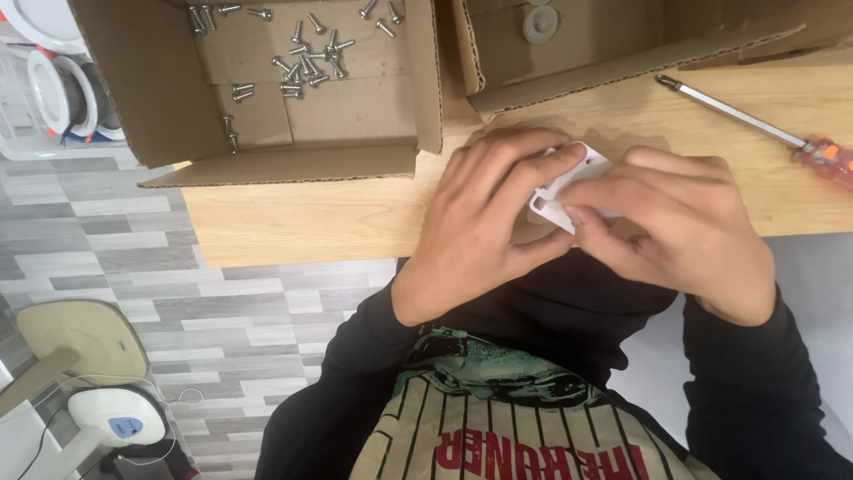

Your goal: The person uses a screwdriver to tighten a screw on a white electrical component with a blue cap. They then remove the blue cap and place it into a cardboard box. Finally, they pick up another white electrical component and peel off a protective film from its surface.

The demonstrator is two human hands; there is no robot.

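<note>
Dark sleeves nearest, then left hand (480, 222) and right hand (680, 231), fingers (533, 173) of both clamped on white plastic plate (569, 191) at worktop (302, 218) edge. Beyond: screwdriver (755, 120) right, cardboard box (142, 89) of screws (306, 62) left.

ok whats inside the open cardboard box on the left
Loose silver metal screws lie scattered on the floor of the open brown cardboard box. Its near wall hides the front strip of the floor.
</note>
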